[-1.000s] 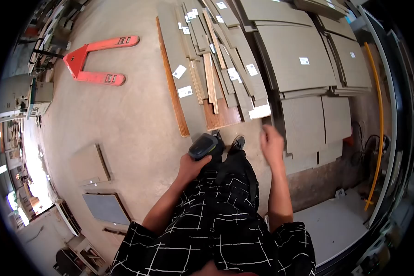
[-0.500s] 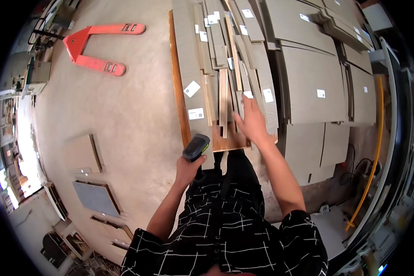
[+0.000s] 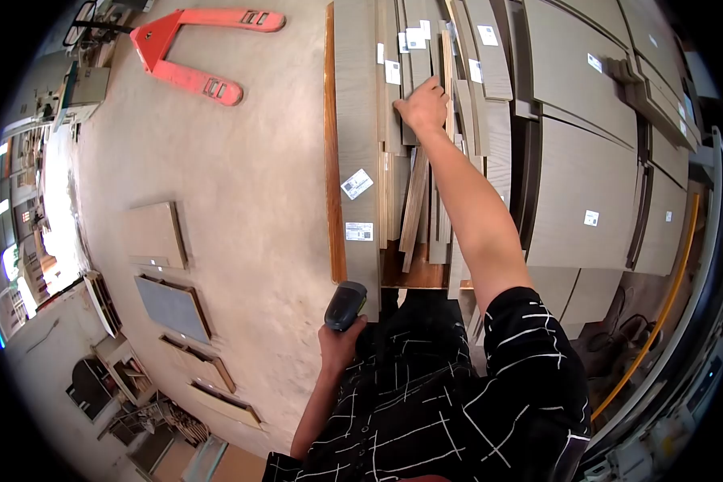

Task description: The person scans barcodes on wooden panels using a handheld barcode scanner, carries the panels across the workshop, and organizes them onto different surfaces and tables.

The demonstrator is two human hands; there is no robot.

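Right hand [image 3: 423,103] stretched out, fingers pressed on narrow grey labelled wooden strips [image 3: 410,72], not clamped. Left hand [image 3: 341,341] clamped on black handheld barcode scanner [image 3: 346,305], well behind. Judgement: scanning unfinished, many labels left.

Pallet jack [image 3: 193,48] left of stacked strips [image 3: 414,96], wide panels [image 3: 578,185] right of them
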